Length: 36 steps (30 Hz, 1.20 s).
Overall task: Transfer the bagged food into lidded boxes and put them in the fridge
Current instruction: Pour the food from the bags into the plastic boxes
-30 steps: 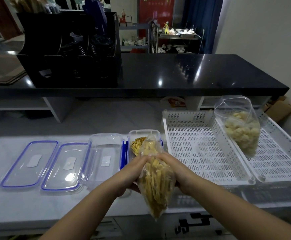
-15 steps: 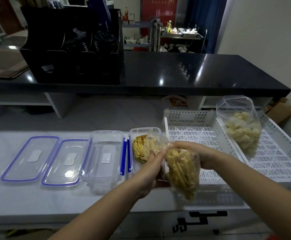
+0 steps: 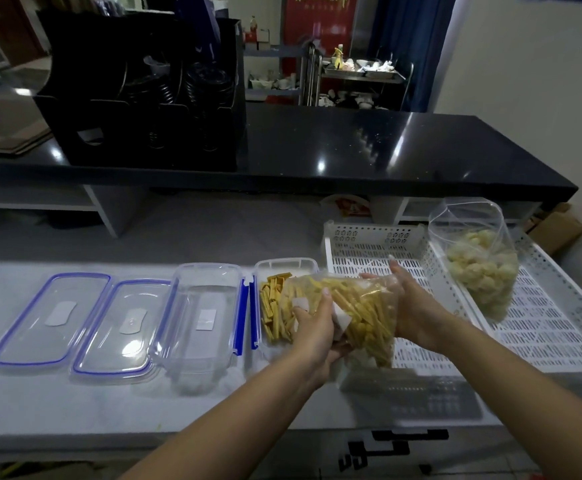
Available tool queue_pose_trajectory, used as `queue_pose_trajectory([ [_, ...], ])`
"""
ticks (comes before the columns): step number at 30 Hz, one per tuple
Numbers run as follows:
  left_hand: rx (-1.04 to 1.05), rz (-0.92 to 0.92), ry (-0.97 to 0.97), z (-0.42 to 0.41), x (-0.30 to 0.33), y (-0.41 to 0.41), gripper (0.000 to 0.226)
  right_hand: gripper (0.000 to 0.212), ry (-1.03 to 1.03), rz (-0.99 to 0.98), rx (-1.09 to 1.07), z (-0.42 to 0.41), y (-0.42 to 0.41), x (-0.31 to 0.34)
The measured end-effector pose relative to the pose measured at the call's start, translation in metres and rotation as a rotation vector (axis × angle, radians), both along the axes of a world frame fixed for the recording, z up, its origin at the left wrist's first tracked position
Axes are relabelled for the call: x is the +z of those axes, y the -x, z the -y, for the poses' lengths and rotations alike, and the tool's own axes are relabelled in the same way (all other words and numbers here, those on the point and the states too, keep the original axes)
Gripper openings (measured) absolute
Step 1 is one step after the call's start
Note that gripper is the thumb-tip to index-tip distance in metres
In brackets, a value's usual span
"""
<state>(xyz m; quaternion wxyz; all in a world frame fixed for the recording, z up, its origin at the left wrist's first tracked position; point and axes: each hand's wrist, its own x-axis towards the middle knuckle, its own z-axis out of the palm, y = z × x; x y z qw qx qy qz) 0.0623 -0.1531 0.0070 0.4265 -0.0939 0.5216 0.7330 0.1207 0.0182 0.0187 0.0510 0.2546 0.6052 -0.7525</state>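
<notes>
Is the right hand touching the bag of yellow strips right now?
Touching. The head view shows the right hand pressed against the far end of the bag of yellow strips, fingers wrapped on the plastic, while the left hand grips its near side.

Red banner [image 3: 320, 19]: text unreadable.

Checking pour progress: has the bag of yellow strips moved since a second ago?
Yes. The bag of yellow strips, held by both hands, went from hanging upright at the counter's near edge to tipped sideways, mouth over the box beside the white basket.

Box [image 3: 284, 271] half hidden behind bag [image 3: 358, 306]
</notes>
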Motion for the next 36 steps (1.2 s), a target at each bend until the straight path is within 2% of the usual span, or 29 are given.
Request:
queue_pose_trajectory([
  [4,0.031,0.006,-0.029,-0.012,-0.002,-0.005,0.078,0.089,0.051,-0.087,-0.074,-0.007,-0.022,-0.009],
  [7,-0.017,-0.018,-0.041,-0.018,-0.002,-0.006,0.077,0.114,-0.126,-0.080,-0.016,-0.002,-0.026,-0.016],
  [9,-0.106,-0.027,-0.030,-0.016,0.001,-0.002,0.070,0.118,-0.281,-0.062,-0.005,0.005,-0.022,-0.024],
  [10,-0.159,-0.030,-0.016,-0.012,0.002,0.001,0.064,0.113,-0.337,-0.053,-0.022,0.008,-0.018,-0.028],
  [13,-0.337,-0.103,0.057,0.005,0.002,0.015,0.051,0.064,-0.372,-0.053,-0.123,0.010,-0.010,-0.036],
  [15,-0.444,-0.204,0.129,0.019,0.001,0.026,0.041,0.045,-0.356,-0.034,-0.142,0.008,-0.005,-0.038],
  [17,-0.472,-0.338,0.206,0.030,-0.001,0.036,0.025,0.048,-0.343,0.014,-0.180,0.002,0.000,-0.040],
  [18,-0.447,-0.419,0.251,0.035,-0.004,0.040,0.027,0.053,-0.338,0.041,-0.200,0.000,0.002,-0.042],
  [20,-0.362,-0.613,0.390,0.041,-0.011,0.048,0.037,0.055,-0.332,0.078,-0.222,-0.004,0.007,-0.043],
  [22,-0.299,-0.811,0.538,0.047,-0.016,0.054,0.048,0.047,-0.333,0.086,-0.240,-0.006,0.010,-0.043],
  [24,-0.324,-0.952,0.675,0.049,-0.021,0.061,0.067,0.039,-0.338,0.081,-0.268,-0.008,0.014,-0.044],
  [26,-0.405,-0.969,0.732,0.047,-0.025,0.067,0.078,0.035,-0.350,0.087,-0.279,-0.009,0.018,-0.043],
  [29,-0.438,-0.845,0.682,0.040,-0.027,0.072,0.069,0.027,-0.350,0.082,-0.256,-0.011,0.023,-0.041],
  [32,-0.313,-0.757,0.613,0.032,-0.028,0.080,0.054,0.031,-0.358,0.069,-0.279,-0.013,0.024,-0.040],
  [36,-0.156,-0.740,0.516,0.029,-0.021,0.087,0.035,0.038,-0.384,0.034,-0.306,-0.018,0.025,-0.034],
])
